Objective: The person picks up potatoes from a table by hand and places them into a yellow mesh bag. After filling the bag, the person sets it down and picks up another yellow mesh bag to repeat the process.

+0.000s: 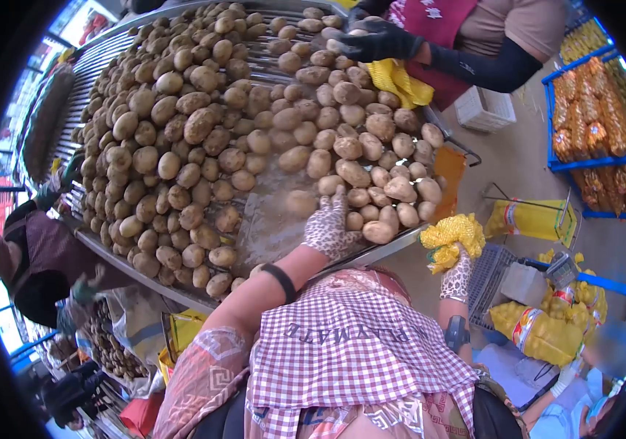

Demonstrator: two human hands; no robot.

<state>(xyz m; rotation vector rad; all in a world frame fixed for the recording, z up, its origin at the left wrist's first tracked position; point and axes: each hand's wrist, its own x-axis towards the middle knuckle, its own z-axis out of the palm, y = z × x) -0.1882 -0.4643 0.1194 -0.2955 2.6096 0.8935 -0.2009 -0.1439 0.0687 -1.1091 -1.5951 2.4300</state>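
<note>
My left hand (pixel 331 228), in a leopard-print glove, lies on the metal sorting table (pixel 273 219) with its fingers stretched out against the near edge of a group of potatoes (pixel 379 231). Nothing shows in its grasp. Past the table's right front corner, my right hand (pixel 457 279), gloved the same way, is closed around a bunched yellow mesh bag (pixel 453 240). The bag hangs together in folds above the floor; the fingertips are partly hidden behind it. A larger heap of potatoes (pixel 169 164) covers the left side of the table.
Across the table a co-worker's dark-gloved hand (pixel 379 40) is beside another yellow mesh bag (pixel 399 84). A second co-worker (pixel 50 249) stands at the left. Filled yellow bags (pixel 547 336) and a grey crate (pixel 490 278) are at right. Blue racks (pixel 598 162) hold bagged produce.
</note>
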